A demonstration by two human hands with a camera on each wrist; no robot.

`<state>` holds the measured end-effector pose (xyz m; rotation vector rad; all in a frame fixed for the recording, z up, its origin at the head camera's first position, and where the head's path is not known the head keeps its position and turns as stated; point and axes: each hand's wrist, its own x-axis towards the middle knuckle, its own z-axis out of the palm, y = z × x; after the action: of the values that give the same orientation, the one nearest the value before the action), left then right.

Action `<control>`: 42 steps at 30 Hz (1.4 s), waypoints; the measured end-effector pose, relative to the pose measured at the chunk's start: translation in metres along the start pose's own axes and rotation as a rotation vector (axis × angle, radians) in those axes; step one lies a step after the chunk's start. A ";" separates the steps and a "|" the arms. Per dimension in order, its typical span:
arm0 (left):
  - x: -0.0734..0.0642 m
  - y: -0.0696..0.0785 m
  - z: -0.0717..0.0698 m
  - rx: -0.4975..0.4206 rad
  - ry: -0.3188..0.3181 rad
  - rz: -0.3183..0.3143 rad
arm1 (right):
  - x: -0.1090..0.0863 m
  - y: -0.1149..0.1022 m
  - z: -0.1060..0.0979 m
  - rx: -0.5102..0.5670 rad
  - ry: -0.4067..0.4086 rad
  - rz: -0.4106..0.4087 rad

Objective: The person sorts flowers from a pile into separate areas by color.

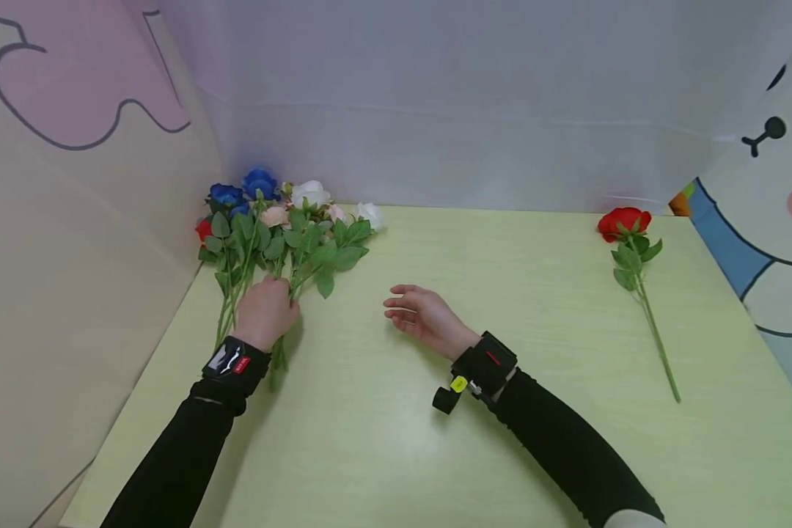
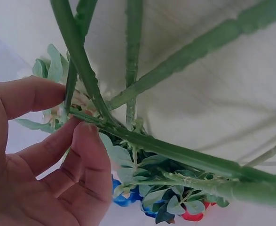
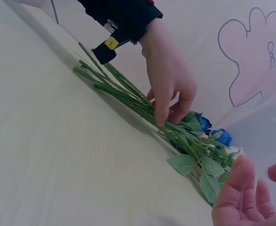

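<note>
At the left of the table, several artificial roses lie in a bunch, with blue blooms (image 1: pixel 259 183), white blooms (image 1: pixel 311 193), pale pink ones (image 1: pixel 274 216) and part of a red one (image 1: pixel 203 229). My left hand (image 1: pixel 266 314) reaches over the bunch and pinches rose stems (image 2: pixel 83 66) below the leaves, thumb on one side and fingertips on the other. Other stems (image 2: pixel 175 153) cross close to those fingers. My right hand (image 1: pixel 431 319) hovers over the middle of the table, fingers loosely bent and holding nothing; in the right wrist view its fingers appear near the leaves (image 3: pixel 210 186).
A single red rose (image 1: pixel 625 222) with a long stem lies apart on the right of the pale yellow-green table (image 1: pixel 534 440). A white curtain (image 1: pixel 435 110) hangs along the back edge, and printed cloth (image 1: pixel 72 257) stands along the left side.
</note>
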<state>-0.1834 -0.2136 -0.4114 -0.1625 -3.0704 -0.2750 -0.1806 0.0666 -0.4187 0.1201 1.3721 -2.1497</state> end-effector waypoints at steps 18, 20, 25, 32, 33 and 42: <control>0.003 -0.007 0.004 -0.252 -0.011 -0.040 | -0.001 -0.002 -0.001 0.022 0.013 0.001; 0.004 -0.006 0.003 -0.290 -0.003 -0.018 | -0.001 -0.002 -0.001 0.025 0.013 -0.004; 0.005 -0.001 -0.005 -0.423 -0.013 0.017 | -0.003 -0.003 -0.005 0.026 0.004 -0.011; 0.011 0.007 -0.012 -0.569 -0.048 0.015 | -0.005 -0.005 -0.013 0.021 0.017 -0.013; 0.011 0.008 -0.013 -0.605 -0.067 0.013 | -0.006 -0.005 -0.014 0.017 0.021 -0.015; 0.016 0.032 -0.021 -0.888 -0.218 -0.012 | -0.012 -0.007 -0.028 -0.007 0.046 -0.028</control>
<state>-0.1950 -0.1840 -0.3844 -0.2100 -2.8860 -1.6857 -0.1802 0.0978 -0.4216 0.1500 1.4148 -2.1772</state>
